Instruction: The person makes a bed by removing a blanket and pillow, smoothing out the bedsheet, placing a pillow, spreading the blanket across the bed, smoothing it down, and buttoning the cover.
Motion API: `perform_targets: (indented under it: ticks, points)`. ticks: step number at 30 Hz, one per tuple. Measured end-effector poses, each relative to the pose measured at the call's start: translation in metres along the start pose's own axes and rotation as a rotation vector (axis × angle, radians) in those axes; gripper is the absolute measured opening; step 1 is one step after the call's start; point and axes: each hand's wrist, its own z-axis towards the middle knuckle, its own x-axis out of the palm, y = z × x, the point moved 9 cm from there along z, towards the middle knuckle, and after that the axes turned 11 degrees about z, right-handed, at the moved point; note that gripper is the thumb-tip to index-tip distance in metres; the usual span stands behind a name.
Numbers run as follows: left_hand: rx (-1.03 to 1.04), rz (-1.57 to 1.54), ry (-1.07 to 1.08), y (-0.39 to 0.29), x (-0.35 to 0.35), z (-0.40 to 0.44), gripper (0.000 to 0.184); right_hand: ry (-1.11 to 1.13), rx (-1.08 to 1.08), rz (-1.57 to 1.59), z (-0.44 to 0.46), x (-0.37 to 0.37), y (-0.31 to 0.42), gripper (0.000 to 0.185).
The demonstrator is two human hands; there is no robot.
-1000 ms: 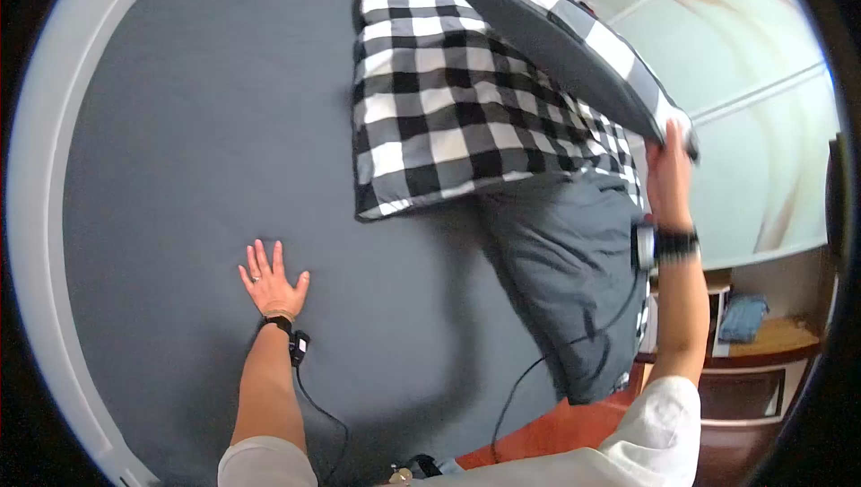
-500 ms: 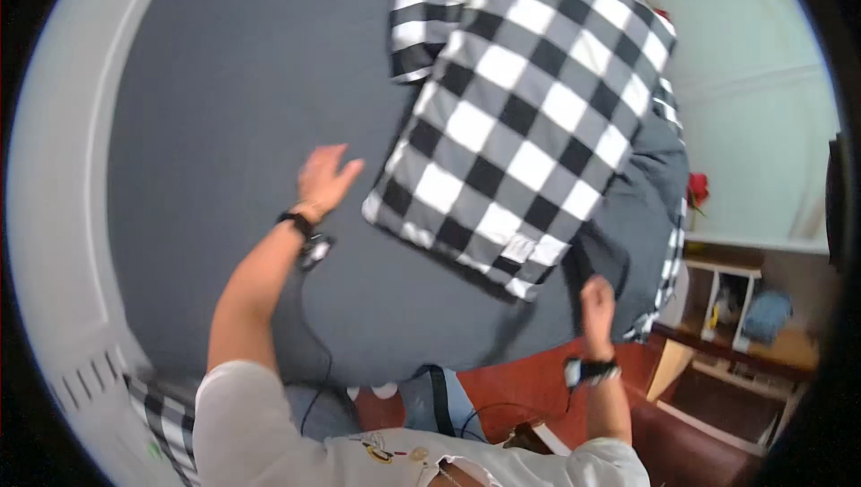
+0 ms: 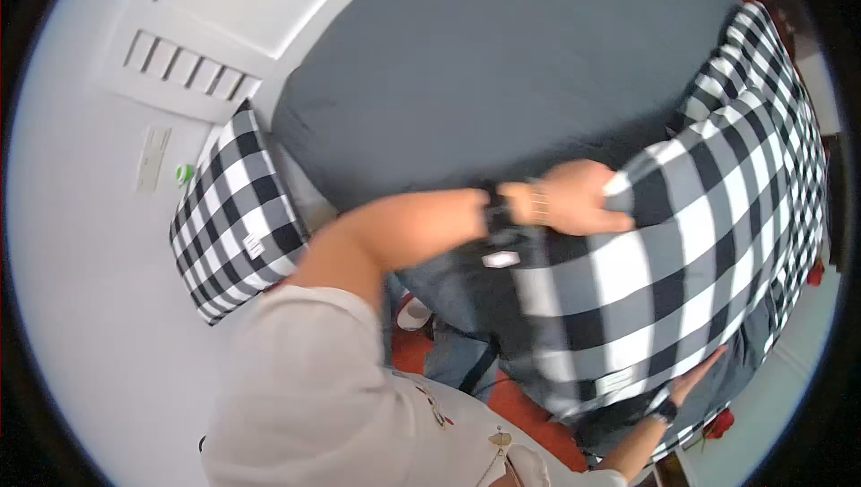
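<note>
At the near edge of the bed (image 3: 520,56), gripping the plaid pillow (image 3: 677,267) seems the step: the left hand (image 3: 578,198) pinches its rim; whether the right hand's (image 3: 692,379) fingers close, I cannot tell. Moving it would call for both.

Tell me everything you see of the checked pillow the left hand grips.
The checked pillow is black, white and grey, plump, soft-looking, apparently cloth, with a pale label near its lower edge. It slants over the grey bed, gripped near its upper edge by the left hand; the right hand is at its lower edge. Its underside is hidden.
</note>
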Motion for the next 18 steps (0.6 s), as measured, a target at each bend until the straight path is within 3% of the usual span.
perform_targets:
  ticks: [1,2,3,4,5,6,7,8,9,10,13,14,15,16,17,18]
  points:
    - [0.045,0.057,0.042,-0.004,-0.035,-0.035,0.034,-0.051,0.025,-0.028,-0.036,0.025,-0.013,0.080]
    - [-0.079,0.044,0.092,0.003,-0.073,-0.085,0.037,0.185,-0.333,-0.412,-0.043,0.046,-0.029,0.099]
    - [-0.256,0.125,0.156,0.024,-0.095,-0.129,0.037,0.366,-0.482,-0.563,-0.047,0.072,-0.069,0.107]
    - [-0.234,0.227,0.083,0.029,-0.122,-0.169,0.037,0.538,-0.650,-0.678,-0.056,0.097,-0.110,0.116]
    - [-0.211,0.329,0.007,0.026,-0.145,-0.204,0.038,0.659,-0.597,-0.578,-0.052,0.138,-0.147,0.112]
    - [-0.240,0.452,-0.037,0.017,-0.164,-0.233,0.038,0.716,-0.676,-0.960,-0.060,0.195,-0.189,0.109]
    - [-0.278,0.573,-0.079,0.009,-0.181,-0.260,0.039,0.710,0.054,-0.431,-0.058,0.233,-0.268,0.087]
    - [-0.340,0.665,-0.081,0.011,-0.196,-0.287,0.039,0.307,0.604,0.146,-0.072,0.260,-0.342,0.067]
    - [-0.364,0.772,-0.128,0.006,-0.218,-0.312,0.038,0.367,0.765,0.292,-0.113,0.314,-0.364,0.047]
    - [-0.459,0.871,-0.111,-0.040,-0.237,-0.316,0.033,0.419,0.914,0.396,-0.157,0.355,-0.368,0.046]
    - [-0.643,0.964,-0.236,-0.130,-0.278,-0.355,0.025,0.524,1.027,0.504,-0.219,0.408,-0.359,0.046]
    - [-0.703,1.012,-0.319,-0.170,-0.285,-0.356,0.028,0.612,0.951,0.524,-0.247,0.430,-0.316,0.047]
    - [-0.956,1.047,-0.195,-0.187,-0.296,-0.392,0.027,0.589,1.033,0.526,-0.282,0.440,-0.280,0.048]
    - [-0.894,1.074,-0.379,-0.229,-0.299,-0.398,0.029,0.633,0.888,0.399,-0.295,0.437,-0.256,0.045]
    - [-1.018,1.135,-0.478,-0.266,-0.304,-0.440,0.030,0.719,1.085,0.469,-0.337,0.442,-0.258,0.043]
    - [-1.128,1.130,-0.545,-0.293,-0.306,-0.472,0.032,1.269,0.569,0.036,-0.366,0.445,-0.199,0.042]
